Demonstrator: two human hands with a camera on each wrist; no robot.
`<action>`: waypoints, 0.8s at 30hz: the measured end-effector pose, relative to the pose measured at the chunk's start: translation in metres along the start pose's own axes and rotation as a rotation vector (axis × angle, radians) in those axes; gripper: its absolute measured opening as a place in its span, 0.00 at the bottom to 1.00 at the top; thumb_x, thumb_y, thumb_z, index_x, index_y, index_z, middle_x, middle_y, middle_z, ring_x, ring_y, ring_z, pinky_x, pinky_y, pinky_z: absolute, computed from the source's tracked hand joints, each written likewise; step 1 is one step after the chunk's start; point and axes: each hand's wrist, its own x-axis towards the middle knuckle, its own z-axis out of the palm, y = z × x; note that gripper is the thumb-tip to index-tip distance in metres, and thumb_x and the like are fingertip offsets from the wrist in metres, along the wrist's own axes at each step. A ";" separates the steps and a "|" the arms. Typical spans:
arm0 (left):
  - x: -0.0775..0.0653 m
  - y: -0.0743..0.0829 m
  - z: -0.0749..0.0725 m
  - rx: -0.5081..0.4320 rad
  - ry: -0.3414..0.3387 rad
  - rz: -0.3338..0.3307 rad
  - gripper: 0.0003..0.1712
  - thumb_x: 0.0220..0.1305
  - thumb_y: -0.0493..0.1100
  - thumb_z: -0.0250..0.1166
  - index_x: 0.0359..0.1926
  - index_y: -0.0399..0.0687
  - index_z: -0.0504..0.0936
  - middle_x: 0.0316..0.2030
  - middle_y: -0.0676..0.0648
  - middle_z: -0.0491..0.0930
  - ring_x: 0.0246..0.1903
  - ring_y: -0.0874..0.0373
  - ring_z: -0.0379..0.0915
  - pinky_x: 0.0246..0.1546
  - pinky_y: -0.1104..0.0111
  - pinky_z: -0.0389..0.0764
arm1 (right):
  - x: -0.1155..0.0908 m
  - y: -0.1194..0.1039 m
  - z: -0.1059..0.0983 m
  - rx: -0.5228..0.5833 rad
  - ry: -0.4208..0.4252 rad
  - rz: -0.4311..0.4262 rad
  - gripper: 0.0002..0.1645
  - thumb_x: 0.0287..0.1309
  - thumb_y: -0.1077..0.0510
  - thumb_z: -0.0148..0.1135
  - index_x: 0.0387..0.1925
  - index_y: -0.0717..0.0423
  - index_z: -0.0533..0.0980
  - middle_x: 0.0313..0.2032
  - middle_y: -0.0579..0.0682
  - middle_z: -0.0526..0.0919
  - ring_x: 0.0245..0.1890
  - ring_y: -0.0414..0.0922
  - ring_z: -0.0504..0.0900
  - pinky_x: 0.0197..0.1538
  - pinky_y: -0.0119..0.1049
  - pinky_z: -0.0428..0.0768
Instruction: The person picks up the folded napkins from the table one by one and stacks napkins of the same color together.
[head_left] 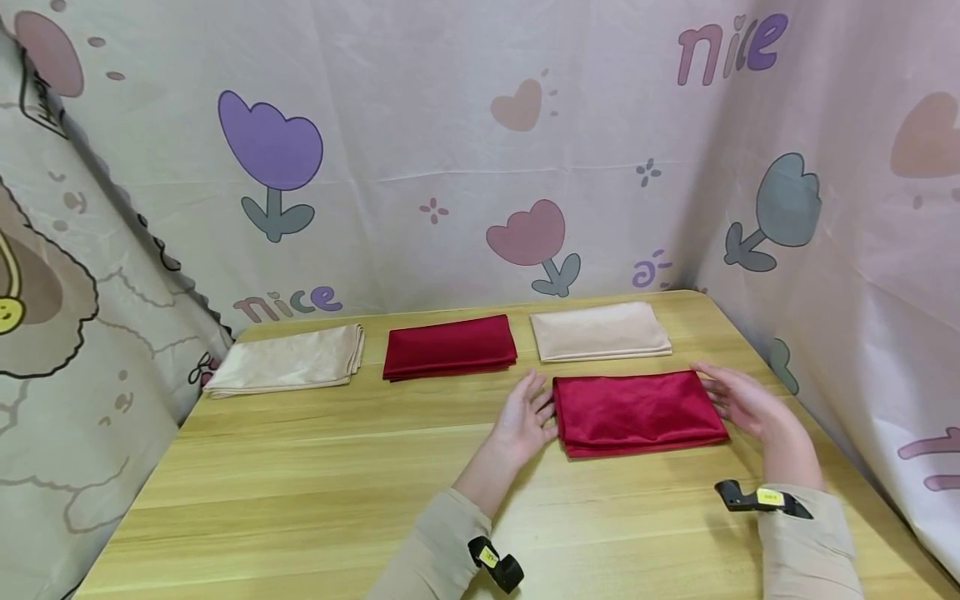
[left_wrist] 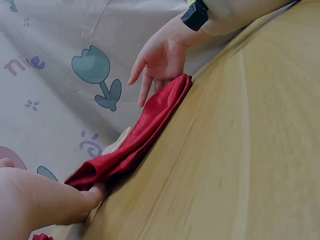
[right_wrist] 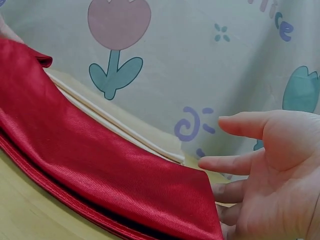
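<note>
A folded dark red satin cloth (head_left: 637,412) lies on the wooden table in front of me, its layers showing along the near edge. At its left end is my left hand (head_left: 522,421), fingers extended and fingertips right at the edge. The left wrist view shows those fingers (left_wrist: 92,197) low beside the cloth's raised end. My right hand (head_left: 742,402) is at the opposite end, palm turned inward. In the right wrist view, its thumb and index finger (right_wrist: 232,164) are spread, with the other fingers close against the short edge of the red cloth (right_wrist: 125,175).
Behind it, a row of folded cloths lies along the table's far side: a cream one (head_left: 288,360) at left, a dark red one (head_left: 450,346) in the middle, and a pale beige one (head_left: 600,332) at right. A printed curtain (head_left: 420,125) hangs behind the table (head_left: 300,500).
</note>
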 end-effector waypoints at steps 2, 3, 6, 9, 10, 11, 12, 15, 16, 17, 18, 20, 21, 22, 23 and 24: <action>-0.001 -0.001 0.002 0.009 0.009 0.013 0.44 0.70 0.63 0.49 0.77 0.49 0.45 0.77 0.37 0.36 0.77 0.39 0.29 0.74 0.41 0.37 | 0.000 0.000 0.000 -0.015 0.000 -0.008 0.47 0.72 0.35 0.35 0.76 0.61 0.39 0.74 0.69 0.42 0.69 0.57 0.56 0.49 0.24 0.72; -0.001 -0.001 0.004 0.010 0.016 0.018 0.44 0.70 0.63 0.48 0.77 0.48 0.46 0.77 0.36 0.35 0.77 0.39 0.29 0.73 0.41 0.36 | 0.000 0.000 0.000 -0.025 0.004 -0.013 0.47 0.72 0.35 0.35 0.76 0.61 0.39 0.74 0.69 0.43 0.67 0.54 0.60 0.49 0.24 0.73; -0.003 -0.002 0.008 0.001 0.031 0.030 0.42 0.71 0.62 0.47 0.77 0.48 0.48 0.77 0.36 0.31 0.77 0.39 0.27 0.73 0.41 0.36 | -0.002 0.000 0.000 -0.045 0.012 -0.036 0.42 0.73 0.36 0.38 0.76 0.56 0.47 0.72 0.66 0.50 0.56 0.39 0.70 0.50 0.26 0.74; -0.004 -0.003 0.011 -0.029 0.044 0.034 0.42 0.70 0.62 0.48 0.76 0.48 0.50 0.77 0.36 0.29 0.76 0.38 0.25 0.74 0.42 0.36 | -0.004 0.000 -0.001 -0.032 0.002 -0.054 0.33 0.73 0.38 0.41 0.73 0.44 0.56 0.66 0.57 0.60 0.48 0.29 0.73 0.51 0.28 0.76; -0.005 -0.003 0.012 -0.037 0.042 0.034 0.42 0.70 0.62 0.49 0.76 0.48 0.51 0.77 0.36 0.29 0.76 0.37 0.25 0.74 0.43 0.37 | -0.004 0.000 -0.002 -0.022 -0.004 -0.057 0.30 0.73 0.39 0.42 0.71 0.40 0.58 0.63 0.52 0.63 0.47 0.29 0.74 0.51 0.28 0.76; -0.005 -0.003 0.012 -0.044 0.042 0.033 0.42 0.70 0.62 0.49 0.76 0.48 0.51 0.77 0.36 0.29 0.76 0.37 0.26 0.74 0.44 0.39 | -0.005 0.000 -0.002 -0.015 -0.011 -0.061 0.28 0.73 0.39 0.42 0.69 0.38 0.59 0.61 0.46 0.65 0.47 0.29 0.75 0.51 0.29 0.77; -0.005 -0.004 0.013 -0.053 0.040 0.032 0.42 0.70 0.62 0.49 0.76 0.48 0.52 0.77 0.37 0.29 0.76 0.37 0.27 0.75 0.45 0.40 | -0.005 0.000 -0.002 -0.007 -0.022 -0.067 0.26 0.73 0.40 0.43 0.68 0.36 0.60 0.58 0.42 0.67 0.48 0.30 0.75 0.51 0.29 0.77; -0.005 -0.006 0.014 -0.061 0.029 0.034 0.41 0.70 0.63 0.49 0.76 0.47 0.53 0.77 0.37 0.31 0.76 0.37 0.30 0.75 0.47 0.43 | -0.006 0.000 -0.002 0.012 -0.044 -0.083 0.27 0.73 0.43 0.44 0.70 0.37 0.62 0.51 0.30 0.71 0.48 0.31 0.78 0.51 0.30 0.78; -0.006 -0.006 0.014 -0.062 0.023 0.036 0.42 0.70 0.63 0.49 0.75 0.46 0.54 0.77 0.37 0.33 0.76 0.37 0.31 0.75 0.48 0.44 | -0.007 0.000 -0.002 0.006 -0.052 -0.092 0.28 0.73 0.43 0.45 0.71 0.40 0.61 0.50 0.28 0.72 0.48 0.31 0.78 0.51 0.30 0.78; -0.006 -0.007 0.014 -0.060 0.018 0.039 0.42 0.70 0.63 0.49 0.75 0.46 0.54 0.77 0.37 0.33 0.76 0.37 0.31 0.75 0.48 0.44 | -0.007 0.000 -0.002 -0.002 -0.059 -0.101 0.29 0.74 0.44 0.45 0.72 0.42 0.61 0.49 0.26 0.73 0.49 0.31 0.78 0.51 0.30 0.78; -0.006 -0.007 0.015 -0.059 0.013 0.042 0.42 0.70 0.63 0.49 0.75 0.46 0.54 0.77 0.37 0.33 0.76 0.37 0.31 0.75 0.48 0.44 | -0.007 0.000 -0.002 -0.011 -0.064 -0.107 0.30 0.74 0.44 0.45 0.72 0.44 0.61 0.49 0.25 0.74 0.48 0.30 0.78 0.51 0.30 0.78; -0.006 -0.008 0.014 -0.057 -0.001 0.046 0.42 0.70 0.64 0.49 0.75 0.46 0.54 0.77 0.37 0.34 0.76 0.38 0.31 0.75 0.48 0.44 | -0.006 0.000 -0.001 -0.046 -0.060 -0.112 0.32 0.73 0.44 0.45 0.73 0.48 0.59 0.52 0.27 0.74 0.48 0.28 0.77 0.51 0.29 0.78; -0.005 -0.008 0.014 -0.053 -0.009 0.046 0.42 0.69 0.64 0.49 0.75 0.47 0.54 0.77 0.36 0.34 0.76 0.38 0.30 0.75 0.48 0.43 | -0.005 0.000 0.000 -0.068 -0.057 -0.112 0.33 0.73 0.44 0.45 0.74 0.50 0.58 0.56 0.32 0.73 0.48 0.27 0.76 0.51 0.28 0.77; -0.005 -0.009 0.013 -0.047 -0.015 0.044 0.42 0.69 0.64 0.49 0.75 0.47 0.54 0.77 0.35 0.33 0.76 0.38 0.29 0.75 0.47 0.42 | -0.005 0.000 0.001 -0.090 -0.051 -0.109 0.35 0.73 0.43 0.45 0.74 0.52 0.57 0.61 0.39 0.72 0.48 0.26 0.75 0.51 0.28 0.77; -0.005 -0.010 0.013 -0.041 -0.023 0.041 0.42 0.70 0.64 0.49 0.75 0.48 0.54 0.77 0.35 0.34 0.76 0.38 0.30 0.75 0.47 0.42 | -0.005 0.000 0.002 -0.103 -0.044 -0.102 0.36 0.73 0.42 0.45 0.74 0.54 0.57 0.64 0.44 0.70 0.48 0.26 0.74 0.52 0.28 0.76; -0.005 -0.010 0.013 -0.032 -0.032 0.034 0.42 0.69 0.64 0.49 0.76 0.48 0.53 0.77 0.35 0.36 0.76 0.38 0.31 0.75 0.47 0.42 | -0.005 0.000 0.003 -0.115 -0.039 -0.097 0.37 0.72 0.41 0.46 0.74 0.55 0.57 0.66 0.48 0.67 0.48 0.25 0.73 0.52 0.27 0.76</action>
